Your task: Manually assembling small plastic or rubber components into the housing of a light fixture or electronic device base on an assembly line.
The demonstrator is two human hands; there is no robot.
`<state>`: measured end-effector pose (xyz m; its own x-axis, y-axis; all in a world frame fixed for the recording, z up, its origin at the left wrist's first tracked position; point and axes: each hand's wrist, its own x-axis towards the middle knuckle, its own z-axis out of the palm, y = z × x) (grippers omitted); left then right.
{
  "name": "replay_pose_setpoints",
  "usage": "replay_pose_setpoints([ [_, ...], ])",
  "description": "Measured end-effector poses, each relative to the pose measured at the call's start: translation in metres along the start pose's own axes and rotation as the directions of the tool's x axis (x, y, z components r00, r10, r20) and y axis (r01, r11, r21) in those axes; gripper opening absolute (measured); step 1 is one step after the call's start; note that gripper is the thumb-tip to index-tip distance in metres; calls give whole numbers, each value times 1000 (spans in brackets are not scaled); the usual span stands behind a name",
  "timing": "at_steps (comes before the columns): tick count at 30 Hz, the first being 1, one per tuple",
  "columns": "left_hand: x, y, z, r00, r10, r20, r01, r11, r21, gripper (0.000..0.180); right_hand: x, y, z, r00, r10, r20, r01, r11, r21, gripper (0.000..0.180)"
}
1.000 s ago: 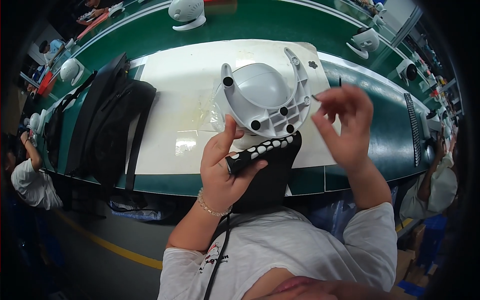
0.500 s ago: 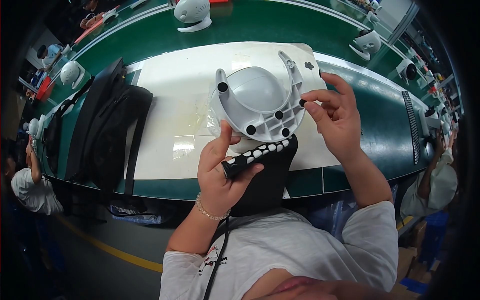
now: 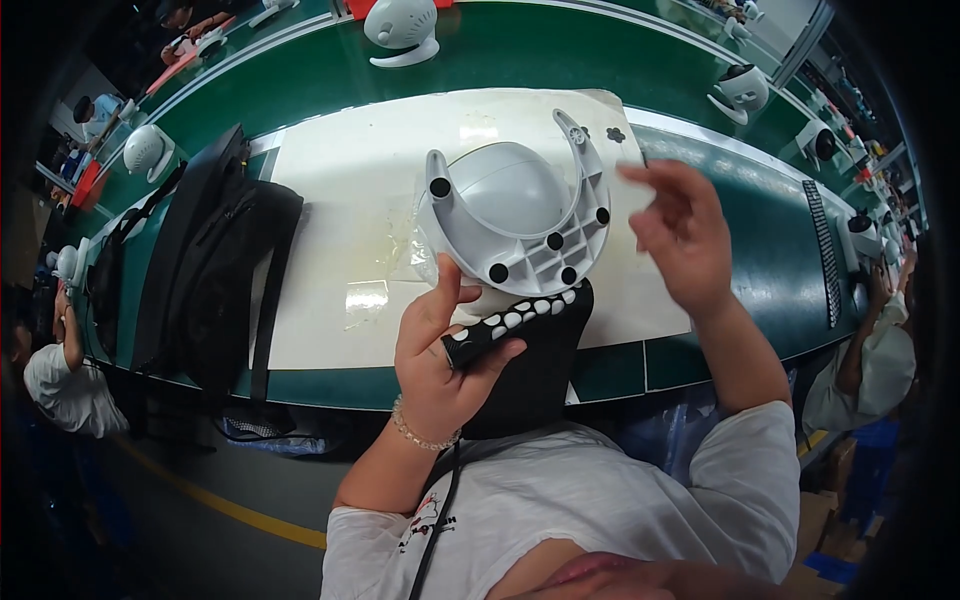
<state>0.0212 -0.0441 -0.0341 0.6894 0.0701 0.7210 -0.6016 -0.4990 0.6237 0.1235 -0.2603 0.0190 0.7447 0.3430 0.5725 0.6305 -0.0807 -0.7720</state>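
A white plastic appliance [image 3: 508, 190] lies with its ribbed, curved stand [image 3: 535, 255] facing up. Several round black pads [image 3: 554, 241] sit on the stand, one of them at its right edge [image 3: 602, 216]. My left hand [image 3: 440, 350] pinches a black sheet [image 3: 512, 318] with rows of white round spots where it folds over, just in front of the appliance; the sheet hangs down toward my lap. To the right of the stand, apart from it, is my right hand [image 3: 685, 235]. Its thumb and fingers are spread, blurred by motion, and I see nothing between them.
Under the appliance is a white board [image 3: 330, 180] on a green table, with clear plastic film [image 3: 408, 245] beside it. Black bags [image 3: 235, 260] lie at left. Further white appliances [image 3: 402, 28] stand at the back. A dotted strip [image 3: 822, 255] lies at right; people sit at both sides.
My right hand has left the stand's right edge and moved right, letting go of a black pad that now lies flat there. My left hand keeps hold of the sheet.
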Motion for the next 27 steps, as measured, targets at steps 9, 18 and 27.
replay_pose_setpoints([
  [9,-2,0,0,1000,3,9,-3,1000,-5,27,67,9,9,966,151,210,-169,983,70,15],
  [18,-5,0,-2,997,-66,33,67,997,-30,35,59,12,18,993,67,100,-68,998,12,17],
  [27,-6,1,-1,994,-97,58,99,994,-38,38,56,38,5,948,-307,86,319,910,-266,25],
])
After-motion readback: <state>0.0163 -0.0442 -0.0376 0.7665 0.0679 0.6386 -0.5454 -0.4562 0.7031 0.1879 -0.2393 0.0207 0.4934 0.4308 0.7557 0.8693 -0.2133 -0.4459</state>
